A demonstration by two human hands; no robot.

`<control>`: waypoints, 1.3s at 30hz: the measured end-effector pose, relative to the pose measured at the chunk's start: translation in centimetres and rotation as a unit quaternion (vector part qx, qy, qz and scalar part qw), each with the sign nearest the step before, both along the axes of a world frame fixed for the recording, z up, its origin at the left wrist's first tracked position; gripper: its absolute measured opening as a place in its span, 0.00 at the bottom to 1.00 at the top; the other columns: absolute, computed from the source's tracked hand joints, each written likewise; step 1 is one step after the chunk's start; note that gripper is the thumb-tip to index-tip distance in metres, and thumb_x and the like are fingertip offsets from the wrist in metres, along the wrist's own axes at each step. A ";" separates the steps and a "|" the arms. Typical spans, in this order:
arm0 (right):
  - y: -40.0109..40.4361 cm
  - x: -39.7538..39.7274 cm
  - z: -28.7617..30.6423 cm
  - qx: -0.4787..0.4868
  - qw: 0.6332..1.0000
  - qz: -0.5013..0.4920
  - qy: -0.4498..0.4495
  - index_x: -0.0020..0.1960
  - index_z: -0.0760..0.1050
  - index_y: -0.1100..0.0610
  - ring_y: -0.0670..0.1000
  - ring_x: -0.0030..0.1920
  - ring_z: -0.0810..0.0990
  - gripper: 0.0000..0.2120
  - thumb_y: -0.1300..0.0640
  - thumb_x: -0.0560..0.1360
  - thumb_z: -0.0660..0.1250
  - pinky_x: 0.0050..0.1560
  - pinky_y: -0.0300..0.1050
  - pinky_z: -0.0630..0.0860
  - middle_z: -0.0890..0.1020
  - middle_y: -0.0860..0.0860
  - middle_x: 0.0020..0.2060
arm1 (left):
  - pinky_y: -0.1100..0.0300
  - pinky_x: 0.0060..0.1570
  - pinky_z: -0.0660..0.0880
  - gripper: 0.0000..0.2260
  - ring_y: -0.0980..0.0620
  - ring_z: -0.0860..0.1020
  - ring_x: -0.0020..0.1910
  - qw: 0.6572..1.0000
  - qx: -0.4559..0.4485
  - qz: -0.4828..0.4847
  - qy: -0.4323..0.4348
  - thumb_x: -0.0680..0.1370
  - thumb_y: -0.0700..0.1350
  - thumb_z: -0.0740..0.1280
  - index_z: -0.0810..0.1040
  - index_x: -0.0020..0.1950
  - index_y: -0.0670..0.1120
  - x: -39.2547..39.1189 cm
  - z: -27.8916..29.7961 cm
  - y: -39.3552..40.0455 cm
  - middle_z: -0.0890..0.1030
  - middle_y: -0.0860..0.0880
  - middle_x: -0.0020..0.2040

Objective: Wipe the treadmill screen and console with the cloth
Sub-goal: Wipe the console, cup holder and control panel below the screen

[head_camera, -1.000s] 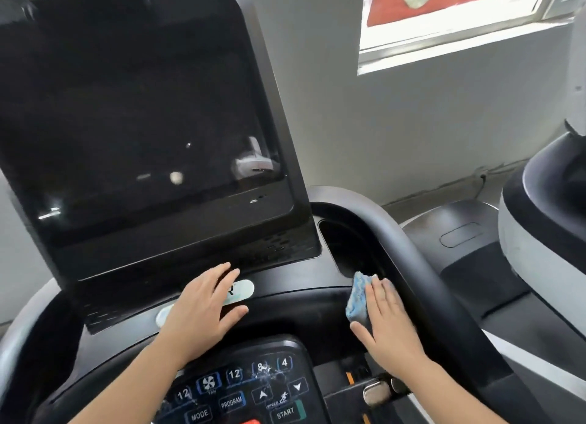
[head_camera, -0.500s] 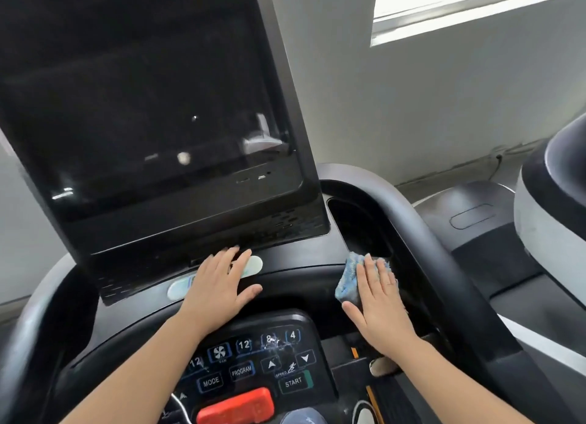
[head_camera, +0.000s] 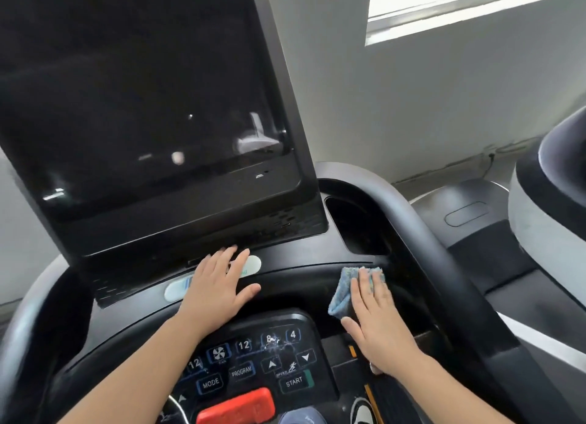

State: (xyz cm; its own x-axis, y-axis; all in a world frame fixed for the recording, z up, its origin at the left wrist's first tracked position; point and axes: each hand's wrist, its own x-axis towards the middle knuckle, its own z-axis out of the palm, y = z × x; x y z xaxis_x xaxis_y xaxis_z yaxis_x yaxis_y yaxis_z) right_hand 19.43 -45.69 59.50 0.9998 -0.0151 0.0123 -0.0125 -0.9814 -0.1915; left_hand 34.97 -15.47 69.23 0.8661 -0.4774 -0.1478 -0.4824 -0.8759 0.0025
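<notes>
One flat right hand (head_camera: pixel 379 322) presses cloth (head_camera: pixel 344 292).

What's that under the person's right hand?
A blue cloth, pressed flat against the black console by the right hand. Its left edge and top peek out; the rest is covered by the fingers.

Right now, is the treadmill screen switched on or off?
It looks off: the treadmill screen is dark all over and shows only faint reflections, no picture or text. Standby cannot be ruled out.
</notes>
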 end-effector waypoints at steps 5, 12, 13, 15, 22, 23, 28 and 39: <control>0.7 4.9 1.7 -0.048 0.973 0.200 -0.109 0.79 0.59 0.58 0.64 0.79 0.51 0.28 0.48 0.82 0.56 0.77 0.61 0.52 0.58 0.58 0.79 | 0.44 0.76 0.56 0.42 0.42 0.61 0.77 1.000 0.003 -0.003 -0.007 0.76 0.73 0.39 0.62 0.79 0.49 0.1 0.0 -0.1 0.64 0.44 0.78; -1.8 6.2 0.7 -0.044 0.975 0.179 -0.125 0.80 0.55 0.58 0.62 0.79 0.54 0.31 0.47 0.82 0.56 0.77 0.60 0.57 0.56 0.58 0.80 | 0.44 0.76 0.55 0.40 0.42 0.61 0.77 1.000 0.008 0.000 -0.003 0.76 0.72 0.41 0.61 0.80 0.49 0.0 0.2 -0.2 0.64 0.43 0.78; -3.0 5.4 0.0 -0.026 0.983 0.139 -0.116 0.80 0.53 0.59 0.62 0.79 0.54 0.31 0.45 0.82 0.54 0.75 0.61 0.59 0.56 0.59 0.80 | 0.44 0.76 0.56 0.39 0.42 0.61 0.77 1.000 0.010 0.001 -0.002 0.77 0.71 0.43 0.61 0.80 0.49 0.0 0.2 -0.1 0.64 0.43 0.78; -5.3 3.9 -1.0 -0.012 0.994 0.073 -0.085 0.80 0.49 0.60 0.63 0.78 0.56 0.31 0.42 0.84 0.44 0.73 0.61 0.61 0.53 0.60 0.79 | 0.43 0.75 0.57 0.37 0.41 0.63 0.76 1.000 0.012 -0.004 -0.005 0.77 0.70 0.45 0.62 0.79 0.49 0.1 0.1 -0.1 0.65 0.43 0.77; -5.5 3.3 -1.2 -0.015 0.998 0.006 -0.060 0.77 0.56 0.65 0.65 0.76 0.62 0.30 0.45 0.84 0.44 0.73 0.60 0.59 0.62 0.63 0.76 | 0.46 0.77 0.53 0.45 0.42 0.58 0.78 1.000 0.011 -0.008 -0.002 0.74 0.74 0.34 0.58 0.81 0.50 -0.1 0.7 -0.4 0.61 0.44 0.79; -5.3 3.1 -1.1 -0.010 0.998 0.007 -0.068 0.77 0.59 0.65 0.64 0.75 0.64 0.30 0.46 0.83 0.49 0.73 0.58 0.60 0.64 0.62 0.76 | 0.45 0.77 0.53 0.46 0.42 0.59 0.78 1.000 0.010 -0.009 -0.005 0.73 0.75 0.31 0.58 0.81 0.49 -0.2 0.7 -0.4 0.61 0.43 0.79; -4.8 2.0 -0.1 0.028 0.981 0.052 -0.184 0.70 0.72 0.64 0.60 0.69 0.74 0.23 0.57 0.77 0.59 0.74 0.49 0.61 0.75 0.60 0.69 | 0.47 0.77 0.51 0.45 0.43 0.57 0.79 1.000 0.007 -0.004 -0.008 0.73 0.75 0.37 0.57 0.81 0.48 -0.5 1.4 -0.8 0.60 0.44 0.80; 0.8 4.1 9.3 0.222 0.912 0.106 -0.329 0.69 0.74 0.60 0.55 0.73 0.70 0.18 0.56 0.81 0.61 0.69 0.53 0.72 0.74 0.56 0.70 | 0.54 0.77 0.55 0.33 0.54 0.59 0.77 0.967 -0.229 -0.086 -0.066 0.77 0.67 0.62 0.68 0.75 0.49 -7.9 5.5 -8.5 0.64 0.51 0.77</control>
State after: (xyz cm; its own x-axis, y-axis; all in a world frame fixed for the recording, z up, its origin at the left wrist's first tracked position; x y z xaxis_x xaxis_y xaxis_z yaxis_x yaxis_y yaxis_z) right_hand 23.52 -44.86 68.81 0.7592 0.0285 0.6502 0.4301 -0.7717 -0.4685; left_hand 27.04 -23.95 74.74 0.7646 -0.6058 0.2199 -0.6439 -0.7035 0.3008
